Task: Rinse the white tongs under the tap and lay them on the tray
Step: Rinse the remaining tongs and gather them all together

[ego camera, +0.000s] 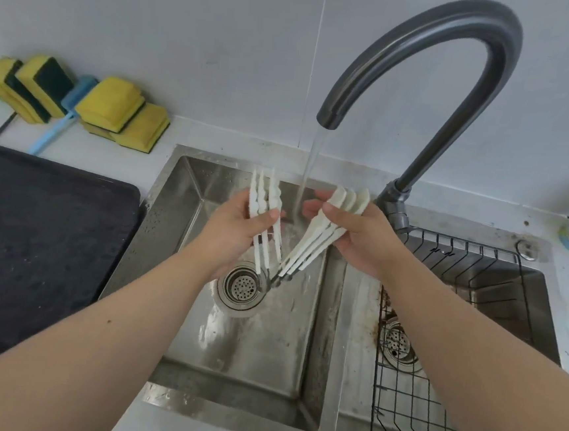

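Nearest are the two bare forearms, reaching in from the bottom corners over a double steel sink [171, 239]. The right basin has a black wire rack [432, 393] sitting in it, with a rusty-looking patch by its drain. The left basin is wet, with its strainer [243, 285] just under the hinge end of the tongs.

The tongs [307, 248] look like three white pairs stacked together, spread in a V with the hinges pointing near and down. The left hand [237, 231] is wrapped around the left arms, the right hand [353, 235] is clamped on the right arms, so both hands are closed on them and held apart. The tips point up and away, over the left basin.

Water [309, 172] is running from the dark gooseneck tap [460, 76] and drops right between the two halves of the V.

Off to the left on the surface is the dark tray [33, 245], wet with droplets. Behind it, against the wall, is a bunch of yellow sponges [113, 107] and a blue-handled brush [60, 123]. No brands or writing I can read anywhere.
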